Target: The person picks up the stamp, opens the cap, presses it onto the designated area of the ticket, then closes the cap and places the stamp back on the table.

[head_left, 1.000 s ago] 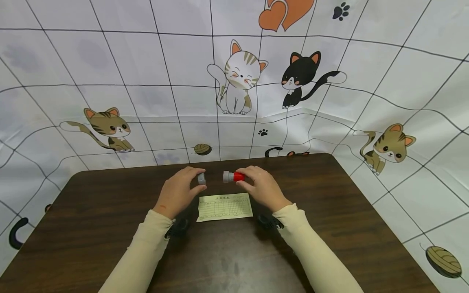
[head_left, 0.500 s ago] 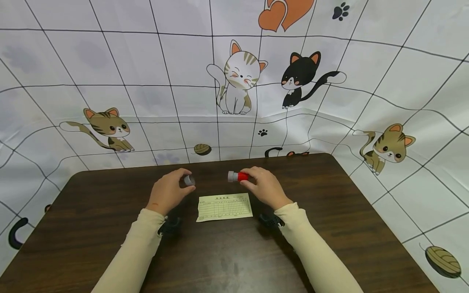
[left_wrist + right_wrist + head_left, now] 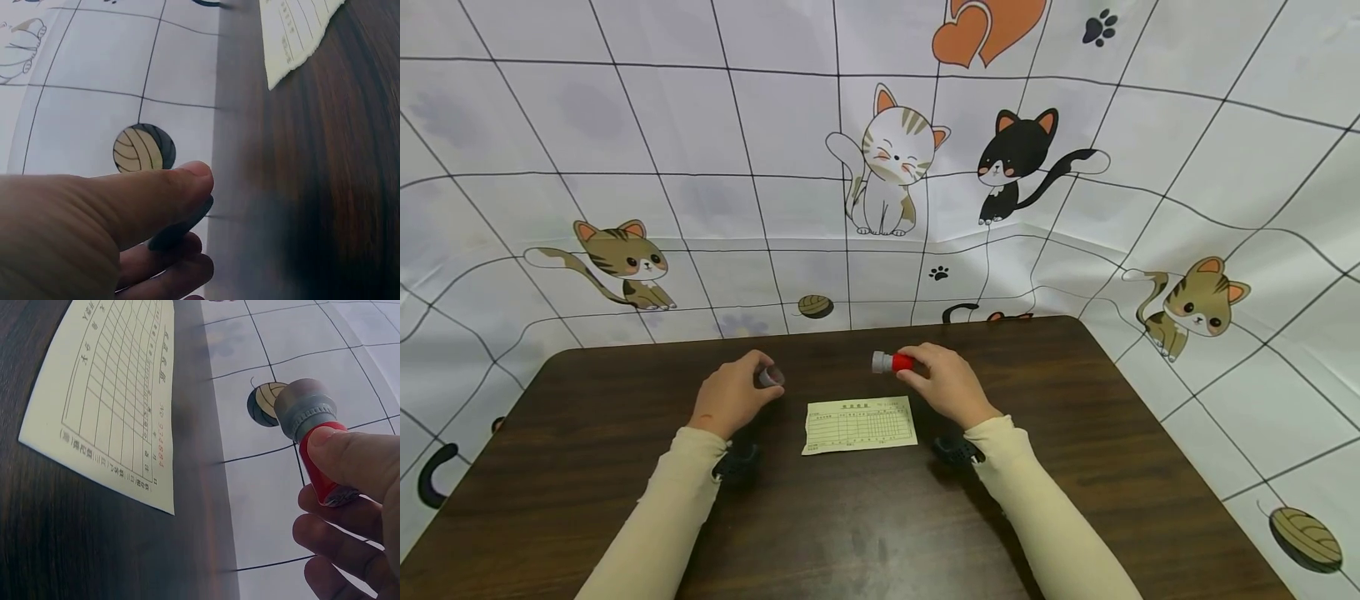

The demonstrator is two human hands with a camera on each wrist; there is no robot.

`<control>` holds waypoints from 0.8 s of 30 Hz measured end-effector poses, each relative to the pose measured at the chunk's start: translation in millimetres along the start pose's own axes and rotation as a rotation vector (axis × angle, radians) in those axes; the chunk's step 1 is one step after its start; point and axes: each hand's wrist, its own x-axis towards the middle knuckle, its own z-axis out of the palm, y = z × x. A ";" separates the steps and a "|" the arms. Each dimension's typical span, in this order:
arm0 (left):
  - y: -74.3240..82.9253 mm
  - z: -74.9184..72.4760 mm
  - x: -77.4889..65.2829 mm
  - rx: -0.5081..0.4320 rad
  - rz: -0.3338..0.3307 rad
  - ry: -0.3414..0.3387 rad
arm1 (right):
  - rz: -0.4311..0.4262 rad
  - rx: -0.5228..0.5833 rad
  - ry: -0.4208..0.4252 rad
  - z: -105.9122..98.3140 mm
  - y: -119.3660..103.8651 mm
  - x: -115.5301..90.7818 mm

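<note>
My left hand point(image 3: 727, 397) pinches a small grey cap point(image 3: 771, 376) between thumb and fingers, to the left of the paper; its open side is tilted to the right. In the left wrist view the thumb hides much of the cap point(image 3: 178, 231). Above the paper's right end, my right hand point(image 3: 951, 383) grips a stamp point(image 3: 312, 434) by its red body. The stamp's round grey end point(image 3: 878, 362) points left, toward the cap. Both things are held up, well apart. Between the hands lies a pale yellow printed receipt slip point(image 3: 860, 425), torn at its left edge.
The slip lies flat on a dark brown wooden table point(image 3: 850, 517). Behind the table's far edge hangs a white cloth point(image 3: 760, 283) printed with grid lines and cartoon cats. Dark straps with wrist devices sit at both wrists.
My left hand has moved left and slightly nearer with the cap, turning its open side more into view. The right hand has shifted a little to the right with the stamp.
</note>
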 end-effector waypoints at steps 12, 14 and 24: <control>-13.4 1.4 2.3 0.035 -0.039 -0.010 | 0.012 -0.006 0.003 0.5 5.3 -0.9; -14.1 1.0 2.4 0.041 -0.042 -0.017 | 0.013 -0.004 0.004 0.7 5.7 -0.9; -17.6 3.0 4.2 0.045 -0.053 -0.077 | 0.015 -0.003 -0.006 2.0 7.7 -0.4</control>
